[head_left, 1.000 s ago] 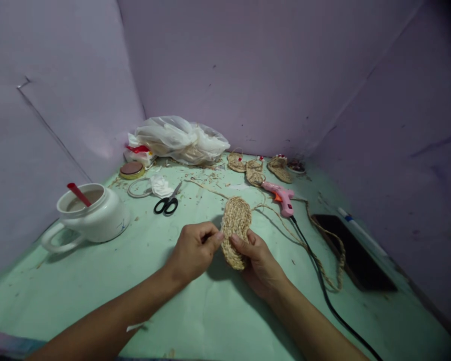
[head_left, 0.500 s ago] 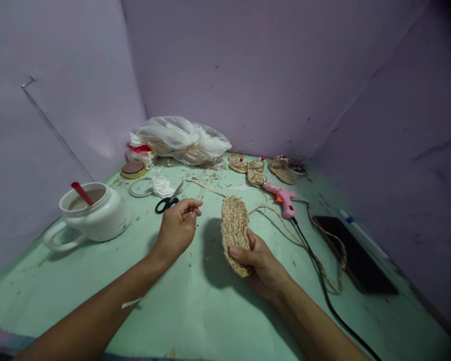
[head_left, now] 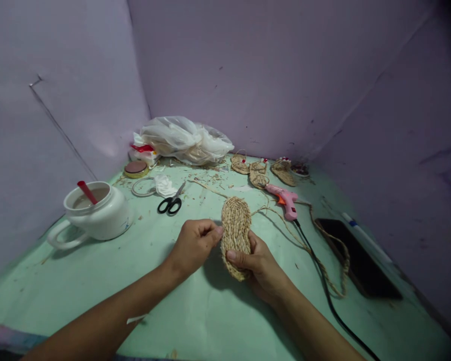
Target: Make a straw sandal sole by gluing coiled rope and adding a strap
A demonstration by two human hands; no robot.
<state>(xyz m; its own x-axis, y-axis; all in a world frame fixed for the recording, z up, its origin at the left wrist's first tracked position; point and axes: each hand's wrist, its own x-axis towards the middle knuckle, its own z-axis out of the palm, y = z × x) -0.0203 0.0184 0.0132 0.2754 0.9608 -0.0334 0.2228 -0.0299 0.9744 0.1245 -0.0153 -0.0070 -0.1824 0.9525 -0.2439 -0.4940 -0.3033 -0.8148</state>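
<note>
My right hand (head_left: 258, 264) grips a small oval sole of braided straw (head_left: 235, 228) from below, thumb across its lower part, holding it tilted up above the green table (head_left: 180, 311). My left hand (head_left: 195, 244) is curled at the sole's left edge, thumb and forefinger pinched against the rim. What the pinch holds is too small to see. A braided straw cord (head_left: 323, 250) trails from the sole to the right.
Black scissors (head_left: 170, 203) lie beyond my left hand. A white pot (head_left: 97, 210) with a red stick stands at left. A pink glue gun (head_left: 283, 197), its black cable (head_left: 323, 291), a dark phone (head_left: 357, 255), small straw sandals (head_left: 257, 169) and a plastic bag (head_left: 186, 140) lie farther back.
My left hand, which had pulled away up and left half a second ago, has come back to the sole's left edge and pinched it. The right hand kept hold of the sole.
</note>
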